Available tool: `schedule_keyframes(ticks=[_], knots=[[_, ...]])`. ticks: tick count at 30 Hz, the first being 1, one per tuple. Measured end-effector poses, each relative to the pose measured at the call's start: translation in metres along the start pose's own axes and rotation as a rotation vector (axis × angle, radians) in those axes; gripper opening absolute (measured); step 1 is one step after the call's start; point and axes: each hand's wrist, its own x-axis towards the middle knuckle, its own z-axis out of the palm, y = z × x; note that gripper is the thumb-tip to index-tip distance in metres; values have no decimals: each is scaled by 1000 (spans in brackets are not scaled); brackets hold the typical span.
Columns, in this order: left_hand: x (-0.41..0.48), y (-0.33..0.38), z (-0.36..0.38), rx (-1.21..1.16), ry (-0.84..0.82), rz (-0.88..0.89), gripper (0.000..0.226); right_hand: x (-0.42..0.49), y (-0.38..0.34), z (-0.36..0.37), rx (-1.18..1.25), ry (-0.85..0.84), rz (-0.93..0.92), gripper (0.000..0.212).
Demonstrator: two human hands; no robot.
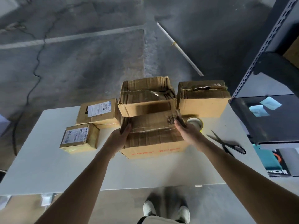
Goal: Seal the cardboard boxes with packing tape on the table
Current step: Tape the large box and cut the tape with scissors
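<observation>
Both grips are clamped on the near box [153, 139]. Our left grip [120, 138] curls its fingers round the left side flap, and our right grip [188, 133] holds the right side, thumb lying on top next to a barcode label. That box sits on the white table [48, 167] directly in front of us with its top flaps folded flat. A glint of clear film crosses the seam, but we cannot tell whether it is fresh tape or old.

We judge the sealing to be at an early stage. The tape roll [195, 122] lies on the table just behind our right grip, held by neither, and the scissors [226, 143] lie further right, apart from the boxes.

Behind the near box and touching it, the middle box [147, 97] has crumpled flaps standing partly up. The right box [203, 99] beside it shows a torn, gaping seam along its top. Both look to need tape.

On the left, the rear small box [97, 112] and the front small box [79, 138] carry labels and look closed, so we count them as done. Left to do, as we read it, is to tape the near box and then the two behind it.
</observation>
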Motion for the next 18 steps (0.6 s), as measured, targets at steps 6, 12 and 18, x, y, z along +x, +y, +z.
schedule_keyframes(ticks=[6, 12, 18], knots=[[-12, -2, 1, -103, 87, -18, 65, -2, 1, 3, 143, 81, -113, 37], [-21, 0, -7, -315, 104, 59, 58, -18, -1, 15, 353, 158, -114, 66], [-17, -27, -12, -304, 71, 77, 63, -29, 1, 38, 518, 145, -60, 50]])
